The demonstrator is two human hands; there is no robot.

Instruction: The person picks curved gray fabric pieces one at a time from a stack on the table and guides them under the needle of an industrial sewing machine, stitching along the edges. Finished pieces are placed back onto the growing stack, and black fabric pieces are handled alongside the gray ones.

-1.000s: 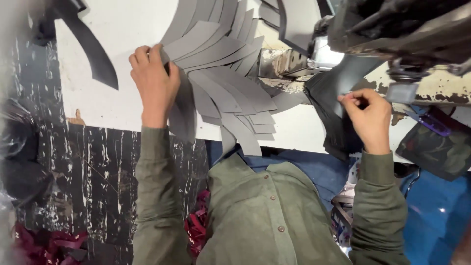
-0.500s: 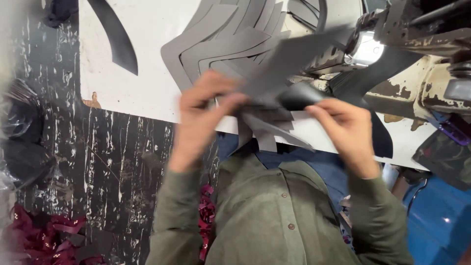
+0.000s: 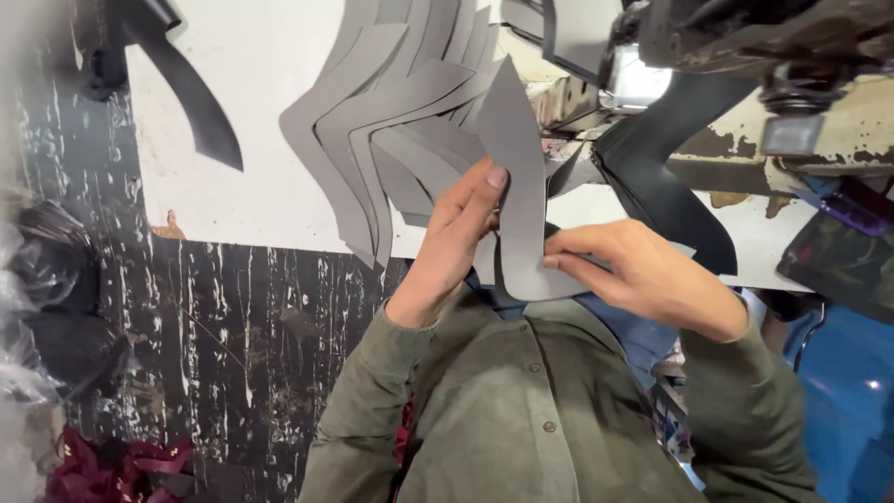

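Both hands hold one grey curved cut piece (image 3: 518,158) of sheet material above my lap. My left hand (image 3: 456,233) pinches its left side, fingertips up near the piece's middle. My right hand (image 3: 643,275) grips its lower right edge. Behind them a fanned stack of several similar grey pieces (image 3: 391,112) lies on the white table (image 3: 251,93). A black cut piece (image 3: 670,177) hangs from the sewing machine (image 3: 764,56) at the upper right.
Another black curved piece (image 3: 191,102) lies at the table's left. The floor (image 3: 214,335) is dark and paint-streaked, with dark red scraps (image 3: 112,466) at the lower left and plastic bags (image 3: 37,270) at the left edge. A blue object (image 3: 847,401) sits at the right.
My left hand left the fanned stack and my right hand left the machine area. Both came together in front of me, now holding a single grey piece upright.
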